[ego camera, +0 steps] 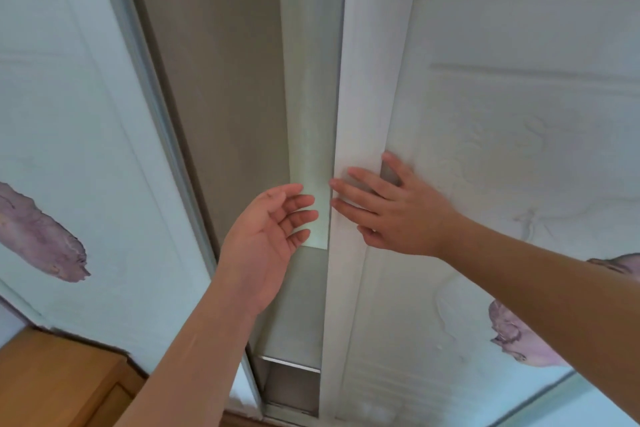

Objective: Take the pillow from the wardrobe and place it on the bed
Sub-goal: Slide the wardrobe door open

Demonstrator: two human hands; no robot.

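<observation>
The pillow is nowhere in sight yet; we take it to lie somewhere inside the wardrobe, behind the doors, so its exact shelf is unknown to us. We expect a pillow to be light, soft and bulky, yielding under any grip, so our judgement is that it wants both hands, one on each end or a full armful, rather than a pinch at one corner (which would let it sag and drag on the door edge). It is not fragile, and fabric is not slippery, so a firm squeeze will do no harm.

Between us and it stands only a narrow opening (304, 114) showing a pale inner panel and, low down, a metal floor track (289, 362). Our right hand (391, 208) lies flat on the white sliding wardrobe door with its embossed pattern (502, 149), fingers (349, 187) spread and extended across the door's plain vertical edge strip, holding nothing. Our left hand (266, 236) hovers palm-in at the gap, fingers (301, 215) loosely curled and slightly apart, touching nothing that we can make out.

To the left is the other pale door with a purple petal print (86, 132), and at the lower left corner a light wooden cabinet (52, 381). The gap looks too narrow for a pillow; the door must open wider first.
</observation>
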